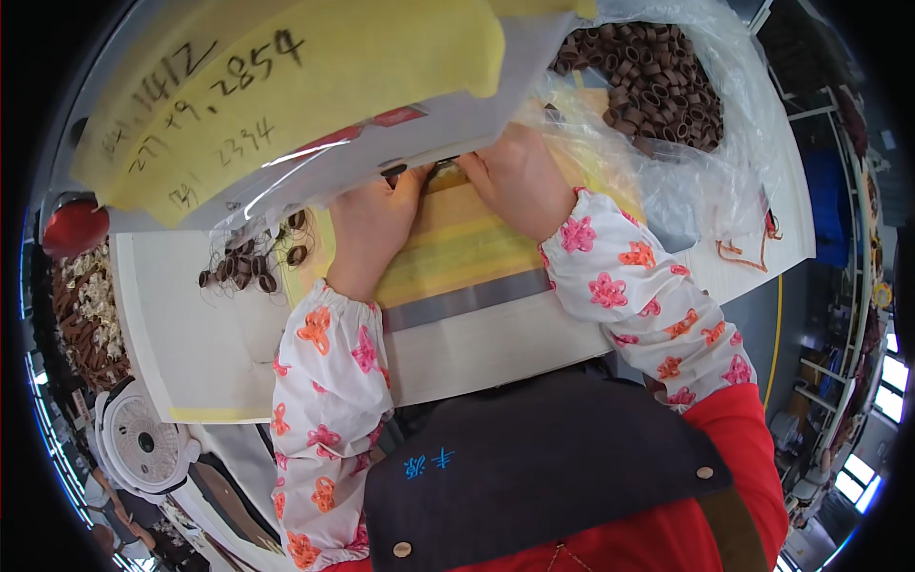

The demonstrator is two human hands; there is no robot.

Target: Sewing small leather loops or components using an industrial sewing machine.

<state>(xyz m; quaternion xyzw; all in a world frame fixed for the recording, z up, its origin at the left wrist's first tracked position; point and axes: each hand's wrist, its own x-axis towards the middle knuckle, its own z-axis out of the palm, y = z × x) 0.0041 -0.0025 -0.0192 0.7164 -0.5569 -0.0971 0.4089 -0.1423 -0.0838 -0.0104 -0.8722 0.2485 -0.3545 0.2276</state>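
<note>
My left hand (pixel 372 229) and my right hand (pixel 519 181) reach under the front edge of a large white machine body (pixel 419 133), close together over the work surface. The thumbs point toward each other and the fingers look closed, but the machine hides most of the fingertips. A small dark piece shows between the hands; what it is I cannot make out. Left of my left hand lies a group of small brown rings (pixel 250 262) with loose threads. Beyond my right hand, a heap of brown rings (pixel 658 86) rests in a clear plastic bag (pixel 748 172).
Yellow tape (pixel 315 86) with handwriting covers the machine. Yellow and grey strips (pixel 467 296) line the white table (pixel 219 353). A red knob (pixel 71 227) sits at the machine's left end. A white fan (pixel 143 440) stands lower left; orange cord (pixel 743 255) lies on the right.
</note>
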